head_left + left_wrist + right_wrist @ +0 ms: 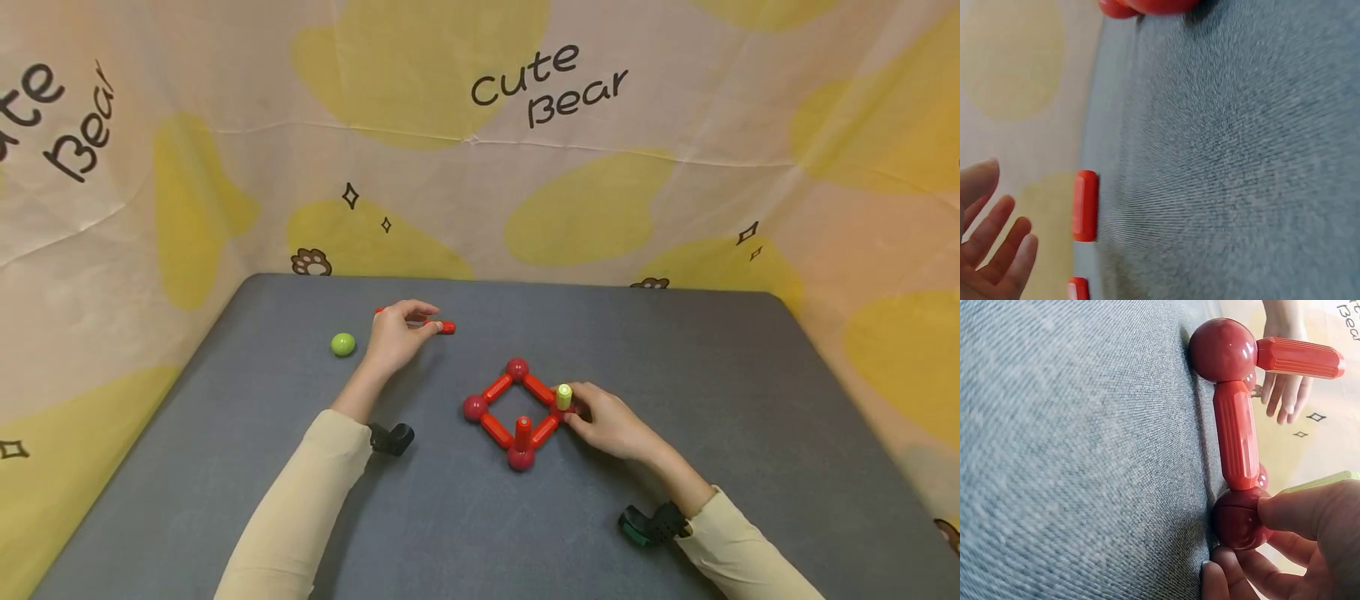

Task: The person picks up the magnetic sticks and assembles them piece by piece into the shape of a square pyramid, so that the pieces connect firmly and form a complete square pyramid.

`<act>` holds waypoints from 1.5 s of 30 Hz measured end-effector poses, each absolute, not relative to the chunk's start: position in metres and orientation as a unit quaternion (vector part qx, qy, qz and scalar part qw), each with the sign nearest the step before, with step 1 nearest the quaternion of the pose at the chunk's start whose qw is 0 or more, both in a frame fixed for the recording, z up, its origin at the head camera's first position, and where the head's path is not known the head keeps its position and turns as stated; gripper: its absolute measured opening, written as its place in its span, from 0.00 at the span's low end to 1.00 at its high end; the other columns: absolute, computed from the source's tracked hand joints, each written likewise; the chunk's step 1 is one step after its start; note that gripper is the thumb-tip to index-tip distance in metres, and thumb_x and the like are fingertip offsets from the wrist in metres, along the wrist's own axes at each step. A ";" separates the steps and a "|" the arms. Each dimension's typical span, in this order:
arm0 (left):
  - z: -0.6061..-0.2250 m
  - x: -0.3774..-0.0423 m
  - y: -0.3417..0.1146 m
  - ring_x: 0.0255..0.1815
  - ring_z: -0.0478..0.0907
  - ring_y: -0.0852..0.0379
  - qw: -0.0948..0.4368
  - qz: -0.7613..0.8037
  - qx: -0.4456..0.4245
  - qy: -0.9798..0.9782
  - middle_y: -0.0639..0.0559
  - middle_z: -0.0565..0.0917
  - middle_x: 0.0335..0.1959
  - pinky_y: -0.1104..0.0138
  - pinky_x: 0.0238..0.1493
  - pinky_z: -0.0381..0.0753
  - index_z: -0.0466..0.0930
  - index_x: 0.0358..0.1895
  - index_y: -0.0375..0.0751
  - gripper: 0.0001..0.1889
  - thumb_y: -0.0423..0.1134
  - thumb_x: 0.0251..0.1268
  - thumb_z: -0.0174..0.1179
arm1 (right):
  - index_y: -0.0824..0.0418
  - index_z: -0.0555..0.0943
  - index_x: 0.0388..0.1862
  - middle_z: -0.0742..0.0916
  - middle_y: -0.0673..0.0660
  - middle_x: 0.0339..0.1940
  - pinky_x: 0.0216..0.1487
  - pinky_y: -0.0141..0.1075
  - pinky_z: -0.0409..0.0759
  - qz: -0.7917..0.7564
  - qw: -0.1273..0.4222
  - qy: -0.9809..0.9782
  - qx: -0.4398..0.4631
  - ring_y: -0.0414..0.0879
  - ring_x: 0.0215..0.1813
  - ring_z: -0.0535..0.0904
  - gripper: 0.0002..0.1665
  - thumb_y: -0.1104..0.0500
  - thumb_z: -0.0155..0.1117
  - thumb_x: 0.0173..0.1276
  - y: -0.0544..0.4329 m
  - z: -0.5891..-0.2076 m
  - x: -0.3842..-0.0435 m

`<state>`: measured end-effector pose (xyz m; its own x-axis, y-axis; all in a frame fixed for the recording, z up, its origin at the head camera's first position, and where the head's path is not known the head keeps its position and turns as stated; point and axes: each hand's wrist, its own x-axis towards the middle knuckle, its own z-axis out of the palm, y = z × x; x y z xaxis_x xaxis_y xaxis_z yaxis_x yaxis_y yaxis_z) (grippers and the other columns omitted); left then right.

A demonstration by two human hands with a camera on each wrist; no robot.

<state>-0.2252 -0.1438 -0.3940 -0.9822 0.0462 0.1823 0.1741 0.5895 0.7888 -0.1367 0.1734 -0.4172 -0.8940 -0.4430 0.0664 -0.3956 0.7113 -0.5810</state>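
Note:
On the table lies a diamond frame of red rods [497, 431] joined by red balls [475, 407] at its corners. A red rod [523, 433] stands upright on the near ball, and a light green rod [564, 397] rises from the right one. With thumb and fingers, my right hand [611, 423] pinches that right corner ball [1241, 519]. My left hand [397, 339] hovers over the far side of the table, fingers loosely bent. Close to it lie two loose red rods [1085, 206], apart from the fingers in the left wrist view.
A green ball [342, 344] sits to the left of my left hand. The grey table [712, 358] meets a printed cloth backdrop [465, 183] along its far and side edges. Each wrist wears a black strapped device [392, 439].

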 end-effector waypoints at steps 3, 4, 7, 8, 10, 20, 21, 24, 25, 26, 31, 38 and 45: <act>-0.398 -0.232 -0.141 0.49 0.79 0.49 0.077 -0.454 -0.041 -0.887 0.46 0.81 0.47 0.60 0.47 0.78 0.81 0.47 0.42 0.14 0.39 0.56 0.63 | 0.63 0.77 0.48 0.80 0.54 0.36 0.36 0.37 0.73 -0.305 0.040 0.924 -0.226 0.43 0.34 0.74 0.16 0.65 0.62 0.59 0.174 -0.418 -0.137; -0.399 -0.234 -0.141 0.51 0.78 0.49 0.079 -0.456 -0.039 -0.886 0.46 0.81 0.48 0.60 0.48 0.78 0.81 0.47 0.43 0.14 0.39 0.56 0.63 | 0.63 0.77 0.49 0.80 0.53 0.36 0.36 0.37 0.73 -0.305 0.040 0.924 -0.226 0.43 0.34 0.73 0.17 0.65 0.62 0.59 0.174 -0.418 -0.137; -0.403 -0.239 -0.139 0.53 0.76 0.50 0.085 -0.453 -0.033 -0.887 0.46 0.80 0.50 0.60 0.50 0.77 0.81 0.48 0.43 0.15 0.40 0.56 0.64 | 0.62 0.77 0.49 0.80 0.53 0.36 0.36 0.37 0.73 -0.305 0.040 0.924 -0.226 0.43 0.35 0.74 0.17 0.65 0.62 0.59 0.174 -0.418 -0.136; -0.404 -0.241 -0.138 0.53 0.76 0.50 0.085 -0.448 -0.031 -0.889 0.46 0.80 0.50 0.60 0.50 0.77 0.81 0.48 0.44 0.15 0.40 0.55 0.64 | 0.62 0.77 0.49 0.80 0.53 0.36 0.37 0.37 0.73 -0.305 0.039 0.924 -0.227 0.43 0.35 0.74 0.17 0.65 0.62 0.59 0.174 -0.418 -0.136; -0.407 -0.244 -0.138 0.54 0.76 0.48 0.076 -0.444 -0.028 -0.892 0.46 0.81 0.50 0.58 0.49 0.78 0.81 0.49 0.43 0.16 0.39 0.56 0.64 | 0.62 0.77 0.49 0.81 0.53 0.37 0.38 0.37 0.74 -0.306 0.036 0.923 -0.229 0.42 0.36 0.75 0.17 0.65 0.62 0.59 0.174 -0.418 -0.136; -0.419 -0.253 -0.138 0.48 0.78 0.49 0.028 -0.413 -0.018 -0.910 0.45 0.83 0.46 0.60 0.47 0.76 0.80 0.51 0.40 0.17 0.37 0.56 0.63 | 0.61 0.77 0.49 0.80 0.52 0.37 0.39 0.37 0.75 -0.310 0.037 0.922 -0.230 0.41 0.36 0.75 0.17 0.65 0.62 0.59 0.174 -0.417 -0.137; -0.420 -0.254 -0.138 0.49 0.78 0.49 0.026 -0.413 -0.017 -0.910 0.45 0.83 0.46 0.60 0.47 0.76 0.81 0.50 0.40 0.17 0.37 0.56 0.63 | 0.61 0.77 0.49 0.80 0.52 0.37 0.38 0.37 0.75 -0.311 0.037 0.922 -0.229 0.42 0.36 0.74 0.17 0.65 0.62 0.59 0.174 -0.417 -0.137; -0.424 -0.257 -0.138 0.50 0.77 0.49 0.020 -0.409 -0.018 -0.912 0.45 0.83 0.46 0.59 0.49 0.74 0.81 0.49 0.40 0.16 0.37 0.56 0.64 | 0.61 0.77 0.50 0.80 0.52 0.37 0.38 0.37 0.74 -0.311 0.038 0.922 -0.229 0.42 0.36 0.74 0.18 0.65 0.62 0.59 0.174 -0.417 -0.137; -0.425 -0.258 -0.137 0.50 0.77 0.49 0.018 -0.405 -0.019 -0.914 0.45 0.83 0.46 0.59 0.50 0.74 0.81 0.49 0.40 0.16 0.37 0.56 0.64 | 0.61 0.77 0.50 0.80 0.52 0.37 0.39 0.37 0.74 -0.311 0.038 0.922 -0.229 0.42 0.36 0.74 0.18 0.65 0.62 0.59 0.174 -0.417 -0.137; -0.425 -0.258 -0.137 0.51 0.76 0.48 0.016 -0.402 -0.019 -0.915 0.45 0.83 0.46 0.59 0.50 0.74 0.82 0.49 0.40 0.16 0.37 0.55 0.64 | 0.61 0.77 0.50 0.80 0.52 0.37 0.39 0.38 0.75 -0.311 0.038 0.922 -0.229 0.42 0.37 0.75 0.18 0.65 0.62 0.59 0.174 -0.417 -0.137; -0.428 -0.261 -0.137 0.51 0.75 0.46 0.013 -0.392 -0.013 -0.920 0.44 0.83 0.46 0.57 0.52 0.71 0.83 0.46 0.41 0.14 0.36 0.54 0.65 | 0.62 0.77 0.51 0.81 0.53 0.39 0.40 0.39 0.75 -0.310 0.043 0.922 -0.229 0.43 0.38 0.75 0.18 0.65 0.62 0.60 0.174 -0.417 -0.137; -0.425 -0.258 -0.137 0.47 0.76 0.47 0.016 -0.383 -0.010 -0.924 0.45 0.84 0.43 0.58 0.48 0.72 0.85 0.43 0.42 0.11 0.38 0.56 0.64 | 0.62 0.77 0.50 0.81 0.53 0.39 0.40 0.39 0.75 -0.310 0.042 0.922 -0.229 0.42 0.38 0.75 0.18 0.65 0.62 0.60 0.173 -0.417 -0.137; -0.417 -0.254 -0.137 0.39 0.78 0.51 0.012 -0.395 -0.029 -0.918 0.47 0.85 0.39 0.63 0.39 0.74 0.85 0.43 0.42 0.12 0.39 0.55 0.65 | 0.62 0.77 0.51 0.80 0.52 0.37 0.38 0.37 0.74 -0.311 0.041 0.921 -0.230 0.41 0.36 0.74 0.18 0.65 0.62 0.60 0.174 -0.417 -0.137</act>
